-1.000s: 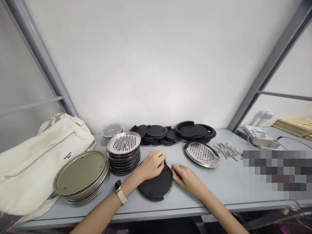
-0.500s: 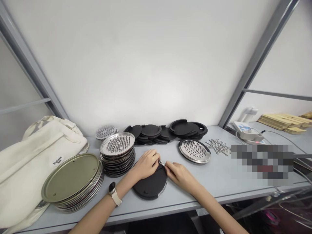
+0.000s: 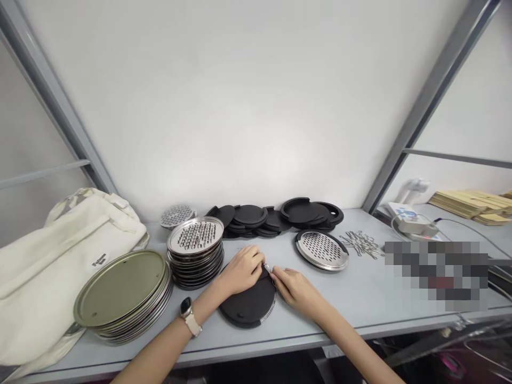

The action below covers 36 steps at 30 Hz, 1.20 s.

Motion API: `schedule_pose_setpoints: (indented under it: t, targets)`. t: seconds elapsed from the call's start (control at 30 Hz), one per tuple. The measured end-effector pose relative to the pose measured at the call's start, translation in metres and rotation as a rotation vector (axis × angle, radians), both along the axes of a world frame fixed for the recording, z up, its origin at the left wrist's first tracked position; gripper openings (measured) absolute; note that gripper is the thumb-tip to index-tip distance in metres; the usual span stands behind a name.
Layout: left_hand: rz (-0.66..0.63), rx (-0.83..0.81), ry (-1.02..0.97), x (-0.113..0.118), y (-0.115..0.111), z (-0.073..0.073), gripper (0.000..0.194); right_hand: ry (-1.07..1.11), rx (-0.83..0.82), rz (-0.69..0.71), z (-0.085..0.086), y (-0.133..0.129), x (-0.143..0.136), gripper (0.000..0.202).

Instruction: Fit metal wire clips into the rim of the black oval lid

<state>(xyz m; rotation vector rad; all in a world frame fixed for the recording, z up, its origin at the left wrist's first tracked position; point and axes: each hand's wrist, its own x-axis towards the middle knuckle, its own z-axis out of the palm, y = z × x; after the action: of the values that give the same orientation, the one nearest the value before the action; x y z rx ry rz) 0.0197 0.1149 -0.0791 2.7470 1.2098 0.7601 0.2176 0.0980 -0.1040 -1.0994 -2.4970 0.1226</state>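
Note:
A round black disc [image 3: 248,301] with a metal rim showing at its right edge lies near the table's front. My left hand [image 3: 245,271], wearing a watch [image 3: 189,316] on its wrist, rests over the disc's far side, fingers curled together at its edge. At the disc's upper right edge is a small shiny metal wire clip [image 3: 268,268]. The closed fingertips of my right hand [image 3: 295,287] pinch this clip, close to the left fingertips. Part of the clip is hidden by the fingers. Farther right lies a pile of similar wire clips [image 3: 362,243].
On the left stand a stack of round grater plates [image 3: 196,237], a stack of olive-topped round plates [image 3: 124,288] and a cream bag [image 3: 60,261]. Black discs [image 3: 250,215] lie along the wall. A black-rimmed grater disc [image 3: 323,249] sits right of centre, before a grey upright [image 3: 416,114].
The camera view has shifted slightly, moving the scene a little to the right. The clip looks slightly turned at the disc's edge. Both hands keep nearly the same grip.

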Motion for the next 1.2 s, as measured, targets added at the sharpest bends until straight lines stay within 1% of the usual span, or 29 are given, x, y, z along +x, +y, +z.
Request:
schedule_pose_setpoints:
  t: [0.27,0.63,0.8,0.87,0.93,1.03,1.2]
  targets:
    - [0.004,0.012,0.013,-0.0001,-0.0010,0.0001,0.009,0.021,-0.058,0.020,-0.0001,-0.0008,0.0004,0.019]
    - [0.001,0.038,0.055,-0.0009,-0.0006,-0.0002,0.007,0.047,-0.082,0.020,0.0006,-0.0005,-0.0016,0.022]
    - [-0.002,0.027,0.042,-0.0007,-0.0022,0.0020,0.010,0.058,-0.099,0.027,0.0014,0.0000,-0.0018,0.023]
    - [-0.022,0.031,0.043,-0.0004,-0.0036,0.0042,0.018,0.059,-0.100,0.027,0.0010,0.0002,-0.0014,0.022]
    - [-0.069,0.043,0.072,-0.0002,-0.0047,0.0061,0.021,0.059,-0.098,0.027,0.0001,0.0005,-0.0010,0.022]
    - [-0.130,0.065,0.119,-0.0003,-0.0050,0.0067,0.012,0.065,-0.093,0.034,-0.0014,0.0006,-0.0003,0.022]
    - [-0.141,0.096,0.136,0.0000,-0.0041,0.0044,0.010,0.081,-0.085,0.031,-0.0024,0.0006,0.0002,0.023]
